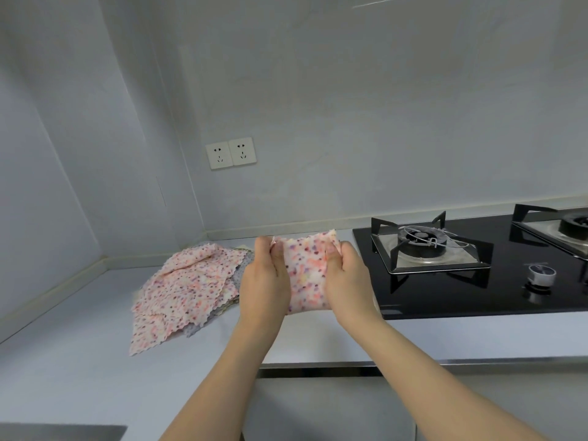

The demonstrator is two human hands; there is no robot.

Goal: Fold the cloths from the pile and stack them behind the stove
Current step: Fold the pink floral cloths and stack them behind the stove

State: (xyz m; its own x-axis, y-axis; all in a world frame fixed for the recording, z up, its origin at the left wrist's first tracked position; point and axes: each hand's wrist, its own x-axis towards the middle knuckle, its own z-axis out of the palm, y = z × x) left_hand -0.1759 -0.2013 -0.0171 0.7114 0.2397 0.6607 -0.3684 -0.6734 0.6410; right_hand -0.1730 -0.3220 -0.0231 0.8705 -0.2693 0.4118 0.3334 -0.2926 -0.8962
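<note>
Head view. We see the left hand point(262, 275) and the right hand point(345, 275) holding one speckled pink cloth point(307, 272) upright above the surface point(79, 361), just left of the stove point(477, 265). Each grip is closed on a side edge of the cloth near its top, thumb in front and fingers curled behind; the fabric puckers between them and its top corners flop outward. The pile point(187, 288) of similar cloths lies flat on the surface to the left, near the far corner, zigzag edges overlapping. No folded stack is visible behind the stove.

We judge the cloth light, thin and wholly limp: it will sag wherever unsupported and holds no crease unless pressed flat. It looks slightly napped, so slipping is unlikely. We would hold it at the corners or along one edge, keeping it taut between both hands, and lay it on the surface to set each fold.
</note>
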